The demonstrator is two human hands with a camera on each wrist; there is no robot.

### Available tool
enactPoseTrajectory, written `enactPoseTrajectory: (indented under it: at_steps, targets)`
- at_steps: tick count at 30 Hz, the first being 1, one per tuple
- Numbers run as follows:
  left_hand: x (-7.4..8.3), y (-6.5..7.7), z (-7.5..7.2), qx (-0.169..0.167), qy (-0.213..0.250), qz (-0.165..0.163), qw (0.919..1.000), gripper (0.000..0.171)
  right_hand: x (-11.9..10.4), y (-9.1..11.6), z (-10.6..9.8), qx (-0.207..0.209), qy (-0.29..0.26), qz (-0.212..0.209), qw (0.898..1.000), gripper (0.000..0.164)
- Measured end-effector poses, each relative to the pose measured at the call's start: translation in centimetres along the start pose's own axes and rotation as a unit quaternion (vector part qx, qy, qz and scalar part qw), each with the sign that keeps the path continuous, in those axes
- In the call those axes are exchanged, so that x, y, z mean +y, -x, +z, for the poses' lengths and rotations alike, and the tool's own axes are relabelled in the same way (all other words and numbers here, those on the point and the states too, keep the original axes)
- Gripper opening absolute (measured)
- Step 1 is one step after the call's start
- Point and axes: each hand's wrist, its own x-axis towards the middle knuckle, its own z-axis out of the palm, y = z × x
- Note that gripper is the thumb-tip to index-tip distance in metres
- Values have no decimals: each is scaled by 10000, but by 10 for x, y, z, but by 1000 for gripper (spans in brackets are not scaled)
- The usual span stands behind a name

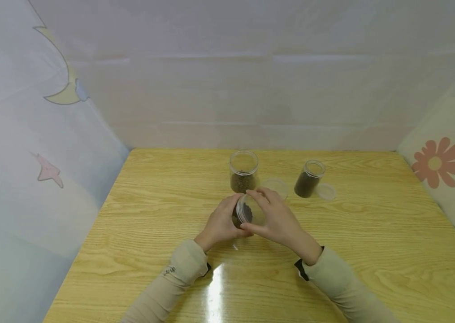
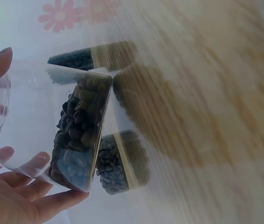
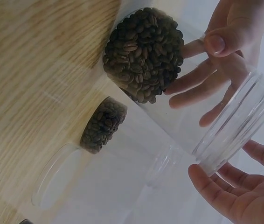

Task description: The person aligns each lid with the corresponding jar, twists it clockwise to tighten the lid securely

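My left hand (image 1: pixel 221 222) grips a clear jar (image 3: pixel 143 58) partly filled with coffee beans, its fingers wrapped around the side. The jar leans over, mouth end toward my right hand (image 1: pixel 277 220). Thumb and fingertips of the right hand pinch opposite edges of the clear ringed lid (image 3: pixel 241 126) at that end. In the left wrist view the beans (image 2: pixel 78 121) lie against the jar's base. The right palm stands apart from the lid, with a gap between.
Behind my hands stands a wider uncovered jar (image 1: pixel 244 172) with beans, a clear lid (image 1: pixel 275 186) lying beside it. Farther right, a narrower uncovered jar (image 1: pixel 309 179) holds dark contents, near another small lid (image 1: pixel 327 192). Printed fabric walls (image 1: pixel 251 98) border the wooden table (image 1: pixel 150 215).
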Motion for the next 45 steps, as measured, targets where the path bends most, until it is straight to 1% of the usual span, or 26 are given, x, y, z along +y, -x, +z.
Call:
enactPoseTrajectory:
  at_steps: [8, 13, 18, 22, 25, 29, 33, 35, 37, 42, 45]
  targets:
    - [2, 1, -1, -28, -64, 12, 10000, 86, 2, 0, 4, -52, 52, -52, 10000, 77]
    - [3, 2, -1, -28, -179, 49, 9998, 88, 1, 0, 5, -35, 104, -35, 9999, 77]
    - [4, 3, -1, 32, -234, 84, 9997, 88, -1, 1, 8, 120, 164, -5, 9998, 77]
    - [4, 4, 0, 53, -236, 94, 9997, 87, -3, 2, 10, 301, 263, 104, 9991, 77]
    - [4, 4, 0, 85, -265, 107, 9996, 86, -6, 2, 10, 370, 395, 196, 9983, 81]
    - [3, 4, 2, 105, -324, 97, 9994, 87, -8, 3, 9, 290, 537, 298, 9977, 87]
    - [3, 4, 3, 106, -421, 66, 9990, 88, -9, 5, 6, 150, 524, 335, 9980, 90]
    - [3, 4, 3, 94, -437, 46, 9990, 89, -9, 6, 5, 115, 482, 274, 9984, 89]
    - [3, 4, 2, 57, -424, 24, 9991, 89, -8, 7, 3, 101, 418, 129, 9990, 87]
    - [4, 4, 2, -69, -394, -51, 9992, 90, -3, 7, -4, 56, 153, -452, 9988, 77]
    - [4, 4, 2, -46, -382, 1, 9993, 91, -1, 6, -9, -14, 89, -729, 9973, 73]
